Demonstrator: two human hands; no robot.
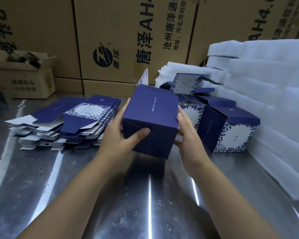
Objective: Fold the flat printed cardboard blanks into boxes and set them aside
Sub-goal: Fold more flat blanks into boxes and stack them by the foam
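A dark blue folded box (152,116) is held above the metal table (110,195), its closed bottom facing me and a patterned lid flap sticking up at the far end. My left hand (117,137) grips its left side, thumb pressed on the bottom flaps. My right hand (188,137) holds the right side, fingers tucked behind the box. A stack of flat blue and white printed blanks (67,121) lies to the left. Several folded boxes (228,128) with open lids stand to the right.
Piles of white foam sheets (269,100) fill the right side. Large brown cartons (124,40) wall off the back. A small open carton (24,76) sits at the back left.
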